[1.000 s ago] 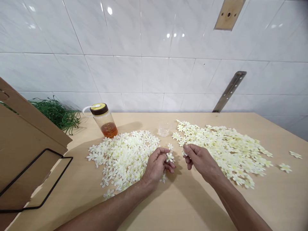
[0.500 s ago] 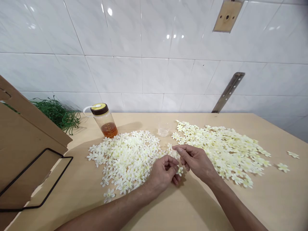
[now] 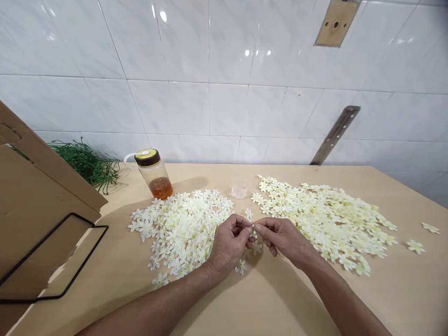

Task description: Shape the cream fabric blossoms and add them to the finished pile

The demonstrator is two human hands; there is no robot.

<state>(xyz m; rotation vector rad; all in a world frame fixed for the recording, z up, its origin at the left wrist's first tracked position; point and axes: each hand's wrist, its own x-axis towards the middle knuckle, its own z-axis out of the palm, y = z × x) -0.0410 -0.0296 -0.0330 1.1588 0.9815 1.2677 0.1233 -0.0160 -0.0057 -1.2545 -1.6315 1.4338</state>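
My left hand [image 3: 229, 243] and my right hand [image 3: 284, 239] meet fingertip to fingertip above the table. Both pinch a small white artificial flower [image 3: 254, 233], mostly covered by the fingers. Beneath and beside the left fingers lie a few loose flowers [image 3: 240, 267]. To the left spreads a heap of white flowers [image 3: 185, 228], partly behind my left hand. On the right, past my right hand, is a second, yellower heap of flowers [image 3: 332, 219]. A small clear cup [image 3: 239, 189] stands just beyond the hands; its contents are hard to make out.
A bottle [image 3: 154, 175] with amber liquid stands behind the left heap. Green wire-like stems [image 3: 84, 163] lie at the back left, behind a cardboard box [image 3: 45, 196] with a black wire frame [image 3: 84, 261] beside it. A tiled wall [image 3: 224, 107] closes the table's far side.
My hands have come together, and the fingertips now touch at the flower. My left hand has risen slightly, uncovering loose flowers beneath it. The view has shifted a little.
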